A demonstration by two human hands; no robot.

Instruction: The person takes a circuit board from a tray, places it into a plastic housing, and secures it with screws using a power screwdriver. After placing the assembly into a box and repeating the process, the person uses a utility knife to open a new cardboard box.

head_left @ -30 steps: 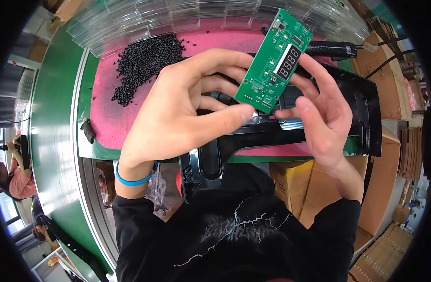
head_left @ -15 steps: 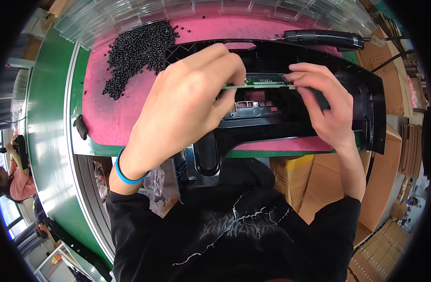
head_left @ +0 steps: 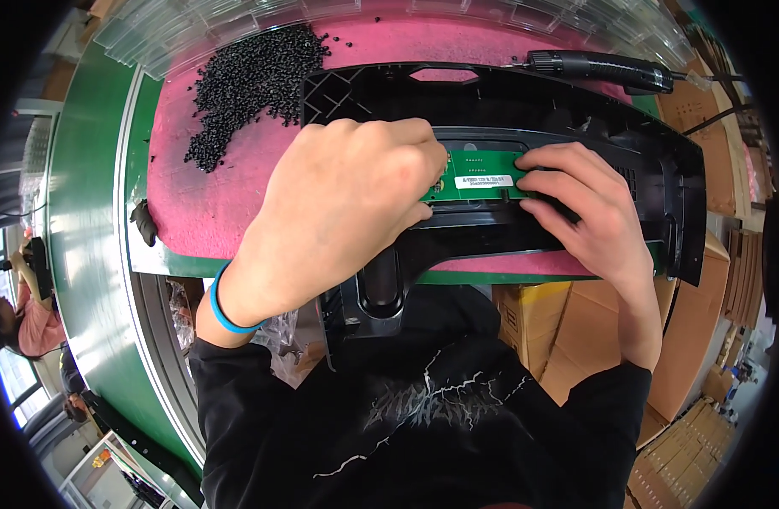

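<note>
Between my two hands a green circuit board with a white label lies nearly flat over a recess in a large black plastic panel. My left hand, with a blue band at the wrist, is closed on the board's left end; its fingertips are partly hidden behind the hand. The fingers of my right hand grip the right end, thumb at the near edge. Whether the board touches the bottom of the recess, I cannot tell. A narrower part of the panel reaches over the table's near edge toward my body.
A heap of small black screws lies on the pink mat at the far left. At the far right rests a black electric screwdriver with its cable. Clear plastic trays line the back. Cardboard boxes stand at the near right.
The board has tipped from edge-on to nearly flat, showing its green labelled face, and has come down over the panel's recess. Both hands moved with it.
</note>
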